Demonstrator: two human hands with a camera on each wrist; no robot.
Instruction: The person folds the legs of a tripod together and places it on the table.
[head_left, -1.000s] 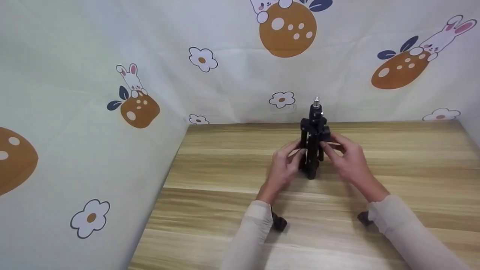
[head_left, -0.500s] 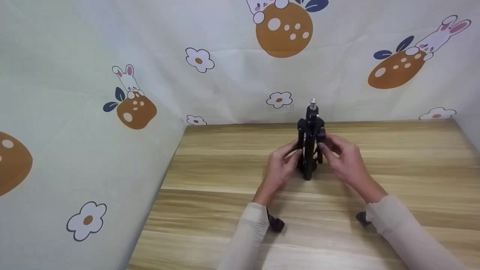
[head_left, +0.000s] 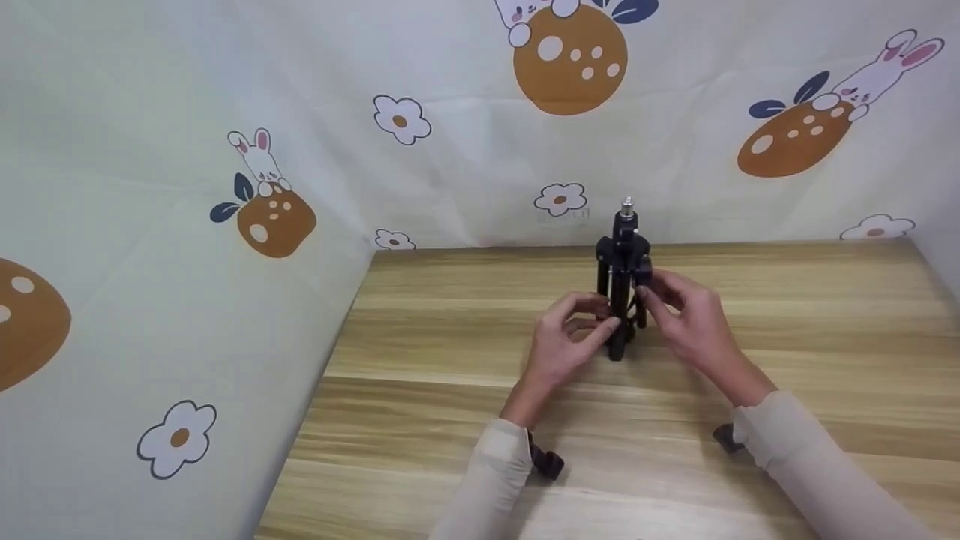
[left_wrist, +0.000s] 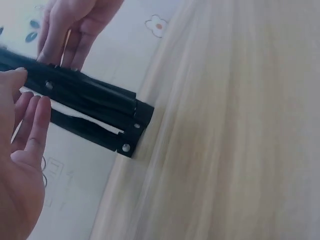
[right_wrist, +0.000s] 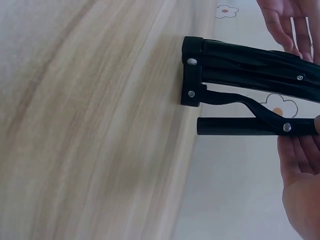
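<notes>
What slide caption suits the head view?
Left hand and right hand hold an upright black tubular tripod at a striped wood-grain table.

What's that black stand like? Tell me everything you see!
The black stand is upright, apparently resting on the wood-look table, its legs folded close together. It looks metallic, with shiny rivets and a curved strut. A silver tip tops it. The left hand and right hand hold its legs.

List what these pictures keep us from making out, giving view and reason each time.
Head view: faint marks on the cloth, too faint to read.
Head view: the dark piece partly hidden by the left sleeve.
Left wrist view: the top of the black tripod, cut off by the left edge.
Right wrist view: most of the thumb of the right hand, cut off by the right edge.
</notes>
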